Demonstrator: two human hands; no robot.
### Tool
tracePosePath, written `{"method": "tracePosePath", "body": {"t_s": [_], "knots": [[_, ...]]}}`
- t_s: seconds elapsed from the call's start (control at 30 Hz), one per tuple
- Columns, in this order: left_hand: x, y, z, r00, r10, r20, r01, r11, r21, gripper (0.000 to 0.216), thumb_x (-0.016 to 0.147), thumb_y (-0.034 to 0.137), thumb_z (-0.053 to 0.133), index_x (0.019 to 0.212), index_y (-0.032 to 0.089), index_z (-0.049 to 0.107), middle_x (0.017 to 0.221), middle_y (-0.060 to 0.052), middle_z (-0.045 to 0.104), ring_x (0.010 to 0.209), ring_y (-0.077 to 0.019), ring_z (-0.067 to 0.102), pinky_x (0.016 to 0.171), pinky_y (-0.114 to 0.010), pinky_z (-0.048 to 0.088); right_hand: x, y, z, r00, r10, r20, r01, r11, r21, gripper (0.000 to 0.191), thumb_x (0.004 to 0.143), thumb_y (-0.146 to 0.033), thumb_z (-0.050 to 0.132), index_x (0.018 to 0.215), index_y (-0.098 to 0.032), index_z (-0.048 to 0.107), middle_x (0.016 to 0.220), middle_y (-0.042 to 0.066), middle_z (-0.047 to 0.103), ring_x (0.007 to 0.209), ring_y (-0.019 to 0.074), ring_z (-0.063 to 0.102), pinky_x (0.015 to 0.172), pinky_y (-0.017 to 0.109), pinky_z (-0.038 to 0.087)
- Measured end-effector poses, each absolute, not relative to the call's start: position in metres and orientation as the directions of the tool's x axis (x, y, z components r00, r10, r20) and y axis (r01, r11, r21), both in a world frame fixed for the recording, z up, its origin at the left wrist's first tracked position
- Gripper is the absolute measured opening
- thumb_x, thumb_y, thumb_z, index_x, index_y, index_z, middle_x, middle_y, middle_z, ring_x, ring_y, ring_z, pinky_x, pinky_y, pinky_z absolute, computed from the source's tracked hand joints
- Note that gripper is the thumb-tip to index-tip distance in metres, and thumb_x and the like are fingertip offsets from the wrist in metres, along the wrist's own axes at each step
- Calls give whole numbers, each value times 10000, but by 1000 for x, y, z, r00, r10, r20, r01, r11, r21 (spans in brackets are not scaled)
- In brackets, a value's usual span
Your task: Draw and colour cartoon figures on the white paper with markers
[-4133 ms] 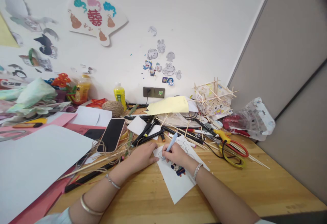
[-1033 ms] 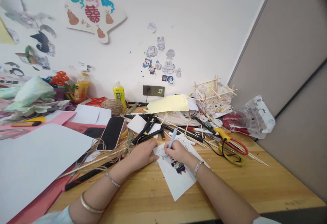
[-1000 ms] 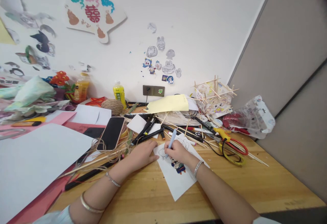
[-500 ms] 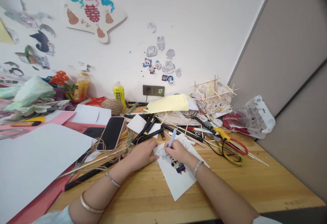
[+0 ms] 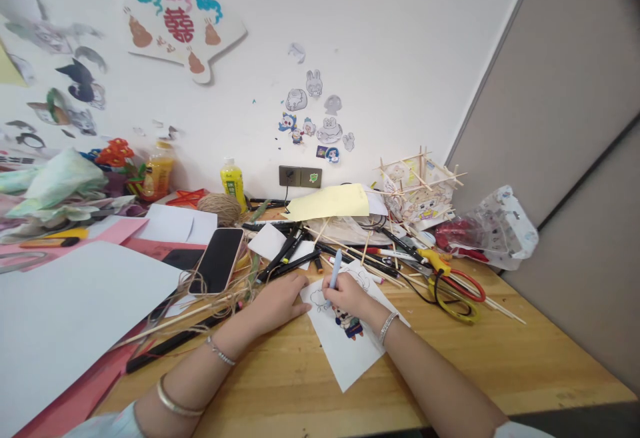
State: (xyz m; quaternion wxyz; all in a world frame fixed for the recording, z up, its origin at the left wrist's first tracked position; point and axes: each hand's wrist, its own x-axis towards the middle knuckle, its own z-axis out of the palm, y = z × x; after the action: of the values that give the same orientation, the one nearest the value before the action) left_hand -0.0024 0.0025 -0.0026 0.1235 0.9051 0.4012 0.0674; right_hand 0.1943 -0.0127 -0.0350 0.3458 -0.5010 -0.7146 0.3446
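A white sheet with a printed cartoon figure (image 5: 345, 348) lies on the wooden desk (image 5: 500, 358). My right hand (image 5: 350, 297) grips a light blue marker (image 5: 335, 270), its tip down on the drawing. My left hand (image 5: 277, 305) rests flat on the desk, fingers pressing the sheet's left edge. Both wrists wear bracelets.
Black markers (image 5: 290, 255) and thin wooden sticks (image 5: 370, 258) are strewn behind the sheet. A phone (image 5: 219, 260) lies to the left on paper and raffia. Scissors with red and yellow handles (image 5: 460, 295) sit to the right. Bottles (image 5: 233, 183), a twine ball (image 5: 220, 208) and a stick lantern frame (image 5: 420, 191) line the wall.
The marker in my right hand has tilted more upright over the drawing. My left hand and the sheet have stayed in place.
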Motion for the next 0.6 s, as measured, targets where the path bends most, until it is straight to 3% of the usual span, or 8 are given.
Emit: {"method": "tracePosePath", "body": {"t_s": [0.6], "knots": [[-2,3,-4,670,742,25,708,-649,280,254,832,348,553,1026,185,536,1016,-92,607,932,-262,577,760,-332,436,195,-12,-37,-252,959,132,439,235,-867,153,678,-102,469,554,-188,496,464,-73,464,472,98,463,495,198,338]]}}
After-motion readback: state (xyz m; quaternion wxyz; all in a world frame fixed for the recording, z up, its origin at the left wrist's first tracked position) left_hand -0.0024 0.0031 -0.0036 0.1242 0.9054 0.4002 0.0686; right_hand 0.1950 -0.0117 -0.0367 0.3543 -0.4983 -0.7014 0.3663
